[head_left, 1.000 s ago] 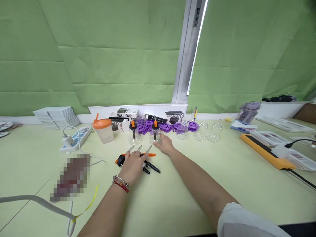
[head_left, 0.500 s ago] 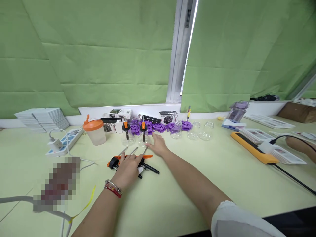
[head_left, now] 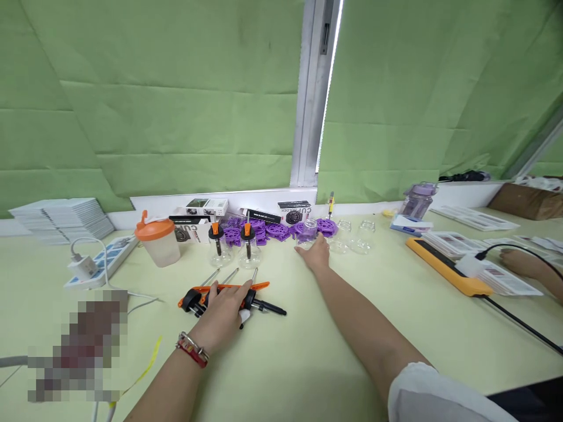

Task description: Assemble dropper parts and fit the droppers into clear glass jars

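My left hand (head_left: 226, 308) lies over a small heap of black and orange parts with thin metal rods (head_left: 264, 306), its fingers apart. A white piece (head_left: 244, 316) shows by its thumb. My right hand (head_left: 315, 255) reaches to a clear glass bottle (head_left: 309, 224), thumb and fingers spread at its lower part; the hand hides any contact. Two clear glass bottles with black-and-orange tops, one on the left (head_left: 216, 234) and one on the right (head_left: 248, 235), stand upright beyond the left hand. More clear glass bottles (head_left: 364, 237) stand right of the right hand.
Purple openwork pieces (head_left: 278, 232) and printed boxes (head_left: 206, 206) line the wall. Left are an orange-lidded cup (head_left: 158, 241), a power strip (head_left: 108, 264) and stacked white packs (head_left: 61, 218). Right are an orange power strip (head_left: 444, 266) and another person's arm (head_left: 528, 266).
My right hand has moved right, from beside the black-and-orange-topped bottles to the clear glass bottle. My left hand stays on the parts. The view has shifted slightly.
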Demonstrator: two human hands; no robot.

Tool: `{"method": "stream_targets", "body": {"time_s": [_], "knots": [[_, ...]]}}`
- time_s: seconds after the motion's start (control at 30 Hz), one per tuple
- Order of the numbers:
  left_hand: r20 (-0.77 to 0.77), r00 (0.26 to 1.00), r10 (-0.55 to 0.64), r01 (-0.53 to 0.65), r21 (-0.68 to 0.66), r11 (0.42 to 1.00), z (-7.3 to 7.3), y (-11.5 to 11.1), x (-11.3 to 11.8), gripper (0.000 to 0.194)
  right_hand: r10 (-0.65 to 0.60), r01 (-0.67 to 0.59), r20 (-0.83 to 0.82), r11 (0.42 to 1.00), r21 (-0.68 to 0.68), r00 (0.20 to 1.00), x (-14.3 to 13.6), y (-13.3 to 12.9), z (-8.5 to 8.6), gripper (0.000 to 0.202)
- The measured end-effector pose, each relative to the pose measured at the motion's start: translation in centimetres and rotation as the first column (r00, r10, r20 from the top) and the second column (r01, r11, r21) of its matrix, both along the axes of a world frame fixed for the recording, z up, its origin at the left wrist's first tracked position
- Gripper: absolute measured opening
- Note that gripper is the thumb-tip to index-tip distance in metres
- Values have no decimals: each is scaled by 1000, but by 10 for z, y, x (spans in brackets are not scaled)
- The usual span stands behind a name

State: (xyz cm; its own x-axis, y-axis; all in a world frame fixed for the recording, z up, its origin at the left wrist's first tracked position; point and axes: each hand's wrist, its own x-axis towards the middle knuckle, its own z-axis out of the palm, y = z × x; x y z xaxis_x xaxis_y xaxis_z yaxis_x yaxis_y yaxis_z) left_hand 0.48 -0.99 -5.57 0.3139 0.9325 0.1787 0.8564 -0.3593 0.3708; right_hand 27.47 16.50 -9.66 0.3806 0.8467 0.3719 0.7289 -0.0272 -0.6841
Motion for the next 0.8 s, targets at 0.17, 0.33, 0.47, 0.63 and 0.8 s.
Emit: {"method": "stream_targets", "body": {"time_s": [0.17,0.33,0.47,0.63,0.8], "knots": [[4,1000,-25,25,5,1000,2,2,2,51,49,-43,38,988,-149,998,4,4,1,82],[2,999,-44,44,34,998,4,2,4,45,88,-91,-45,992,-89,995,6,-6,2,79],[-8,998,-62,62,46,997,10,0,8,41,187,-192,-160,981,-14,969,5,-25,1,82],[83,994,-66,58,101,993,11,-1,8,41,328,-325,-177,945,49,928,5,-58,0,84],[443,896,-35,16,48,999,4,3,5,44,421,-413,-181,907,83,889,21,-82,16,81]]}}
